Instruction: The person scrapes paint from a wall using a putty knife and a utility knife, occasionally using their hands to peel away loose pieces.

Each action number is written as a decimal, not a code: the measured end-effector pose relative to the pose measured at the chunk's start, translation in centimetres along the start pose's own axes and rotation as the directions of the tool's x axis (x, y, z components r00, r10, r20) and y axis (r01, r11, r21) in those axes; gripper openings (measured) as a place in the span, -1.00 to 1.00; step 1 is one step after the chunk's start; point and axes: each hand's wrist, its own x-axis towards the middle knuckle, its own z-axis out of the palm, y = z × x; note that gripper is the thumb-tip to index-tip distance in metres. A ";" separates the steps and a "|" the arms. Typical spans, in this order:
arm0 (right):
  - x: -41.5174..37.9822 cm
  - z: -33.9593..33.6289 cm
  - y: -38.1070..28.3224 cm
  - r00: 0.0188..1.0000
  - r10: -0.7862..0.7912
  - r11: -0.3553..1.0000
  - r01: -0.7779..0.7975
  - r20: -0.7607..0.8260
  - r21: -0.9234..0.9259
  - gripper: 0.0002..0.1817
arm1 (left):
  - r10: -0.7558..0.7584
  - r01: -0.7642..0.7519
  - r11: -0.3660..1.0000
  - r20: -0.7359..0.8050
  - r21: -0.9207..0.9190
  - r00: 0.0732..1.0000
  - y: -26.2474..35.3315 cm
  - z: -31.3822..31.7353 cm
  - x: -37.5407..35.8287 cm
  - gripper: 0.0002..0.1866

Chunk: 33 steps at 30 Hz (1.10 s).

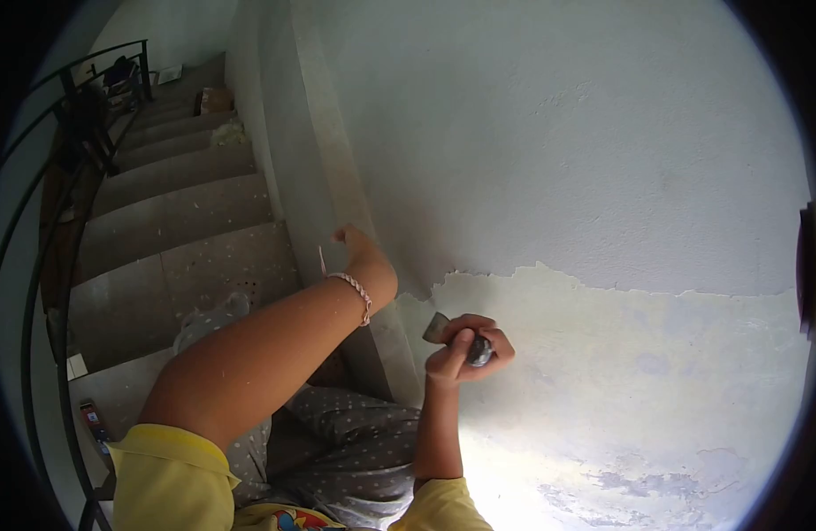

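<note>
My right hand [461,358] is closed around the dark handle of a scraper [437,327]. Its short, flat grey blade points up and left, close to the wall [602,177]. Just above runs the ragged edge where the grey-blue paint ends and a paler bared surface [585,354] begins. Further left, my left hand [369,263] rests against the raised strip [328,133] along the wall, bent back at the wrist. Its fingers are partly hidden but look stretched out, holding nothing visible. A braided bracelet [355,290] circles that wrist.
Concrete stairs [182,212] lie at the left, with a black metal railing [69,292] along their far side. A brown box [216,100] and a pale lump [228,134] sit on upper steps. A phone-like object [93,419] lies at lower left.
</note>
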 end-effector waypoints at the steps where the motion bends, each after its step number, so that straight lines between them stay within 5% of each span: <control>1: 0.9 0.1 -0.4 1.000 -0.002 1.000 0.002 -0.008 0.005 -0.69 | -0.035 0.034 0.998 -0.016 -0.045 0.999 0.0 0.0 0.0 -0.49; 5: 4.6 0.8 -1.0 0.981 -0.148 0.988 0.141 -0.122 -0.065 -0.70 | -0.038 0.038 0.999 0.005 -0.028 0.999 -0.1 -0.6 0.3 -0.43; 8: 6.2 1.8 -2.2 0.981 -0.027 0.984 0.059 -0.190 0.166 -0.73 | -0.036 0.035 0.999 -0.069 -0.022 0.997 0.1 -1.1 -0.5 -0.41; 12: 6.8 1.4 -1.7 0.984 -0.135 0.986 0.145 -0.114 0.077 -0.71 | -0.046 0.045 0.999 -0.088 -0.014 0.995 0.5 -0.7 -0.9 -0.42; 17: 8.9 2.9 -2.8 0.981 0.008 0.977 0.033 -0.193 0.209 -0.76 | 0.060 -0.062 0.997 -0.045 -0.051 0.997 -1.5 -0.4 -3.3 -0.50; 25: 9.8 3.7 -1.5 0.939 0.210 0.970 -0.166 -0.272 0.176 -0.76 | 0.234 -0.264 0.964 -0.375 -0.031 0.897 2.4 4.1 -4.6 -0.71; 29: 9.8 3.6 -0.8 0.906 0.239 0.968 -0.192 -0.350 0.164 -0.77 | 0.209 -0.242 0.970 -0.438 -0.021 0.874 4.1 3.1 -4.8 -0.77; 33: 9.6 3.7 -0.6 0.893 0.245 0.966 -0.190 -0.378 0.177 -0.77 | 0.031 -0.108 0.984 -0.462 -0.142 0.886 3.6 1.2 -3.1 -0.86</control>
